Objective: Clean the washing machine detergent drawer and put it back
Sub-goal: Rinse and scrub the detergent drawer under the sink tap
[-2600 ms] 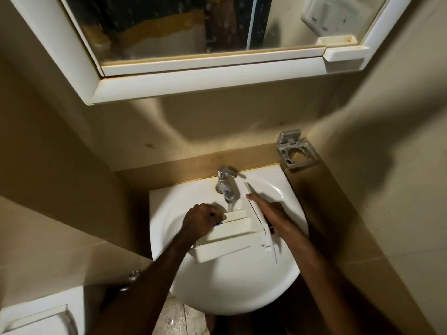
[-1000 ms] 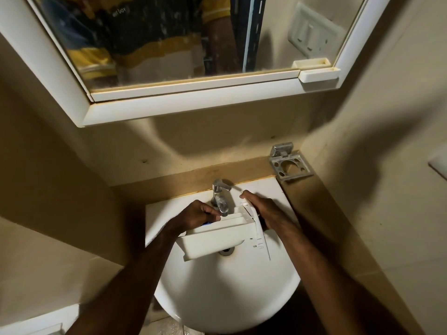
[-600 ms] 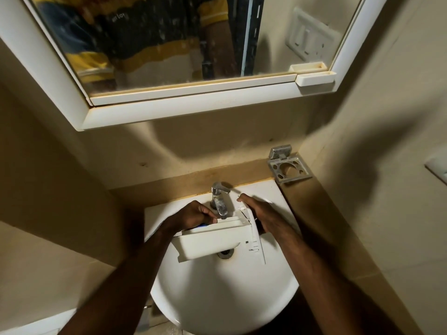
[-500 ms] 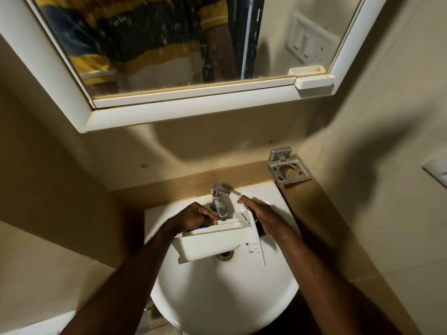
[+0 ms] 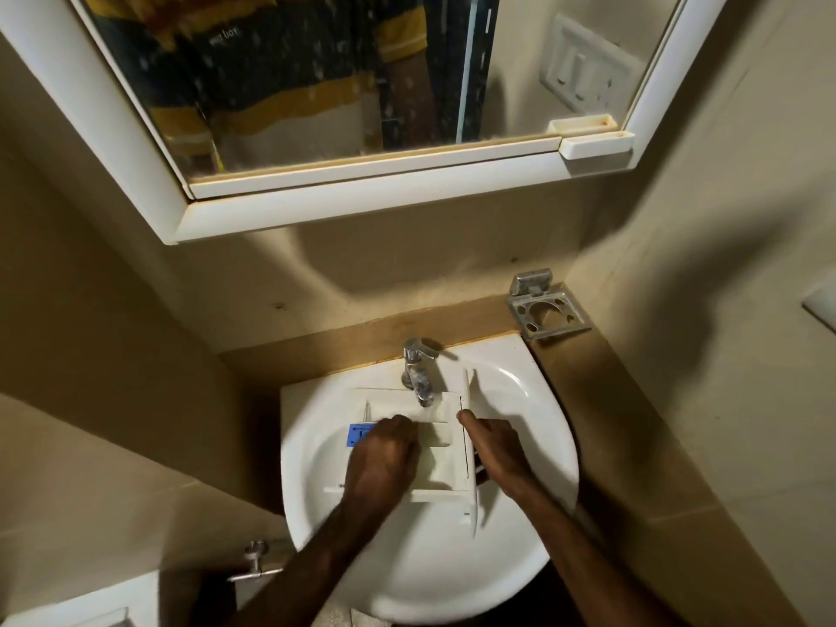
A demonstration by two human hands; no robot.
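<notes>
A: State the position of the drawer.

B: One white drawer (image 5: 436, 445) lies open side up in the white sink (image 5: 524, 400), directly under the single metal tap (image 5: 418, 373). Its front panel (image 5: 468, 450) faces right and stands on edge. One blue insert (image 5: 357, 435) sits in the left compartment.

A: State the condition of each hand.

B: The left hand (image 5: 382, 463) is inside the drawer with its fingers curled down into a compartment. Whether they clamp on anything cannot be told; the fingertips are hidden. The right hand (image 5: 495, 450) wraps round the front panel from the right side, thumb lying along the top of the panel, fingers behind it and out of sight.

A: List readable markings.

B: The blue insert carries a dark mark, too small to read. The mirror (image 5: 316, 74) above the sink reflects a striped dark-and-yellow shirt with small reversed lettering, not legible.

A: Count the remaining fittings.

B: One metal holder (image 5: 547, 310) is on the wall at the far right of the sink. One switch plate (image 5: 588, 74) shows in the mirror. One small valve (image 5: 255, 563) sits on the wall near left, below the sink.
</notes>
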